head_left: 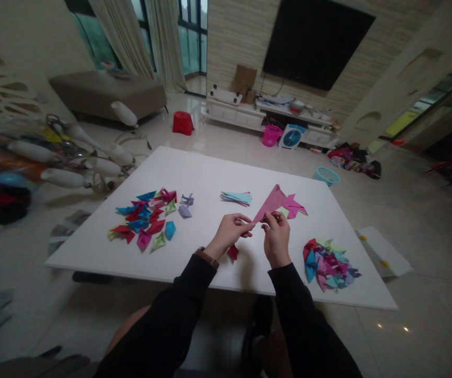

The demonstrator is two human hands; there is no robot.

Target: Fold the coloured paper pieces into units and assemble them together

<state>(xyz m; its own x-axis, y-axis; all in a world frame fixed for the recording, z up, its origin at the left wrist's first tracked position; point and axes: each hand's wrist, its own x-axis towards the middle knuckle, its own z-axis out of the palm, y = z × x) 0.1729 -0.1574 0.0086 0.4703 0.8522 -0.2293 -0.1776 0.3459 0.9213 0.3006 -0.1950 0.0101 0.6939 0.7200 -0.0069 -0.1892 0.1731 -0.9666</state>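
Note:
Both my hands hold a folded pink paper (271, 202) above the white board (194, 173). My left hand (231, 231) pinches its lower tip, fingers closed. My right hand (276, 239) grips the same lower end from the right side. The paper points up and away as a long triangle. A small red folded piece (232, 252) lies on the board just under my left wrist. A magenta paper shape (293, 206) lies flat behind the held paper.
A pile of folded coloured pieces (147, 219) lies at the left of the board, another pile (330, 264) at the right. A stack of light-blue sheets (237, 197) lies in the middle. Scissors and white bottles (84, 157) are off the left edge.

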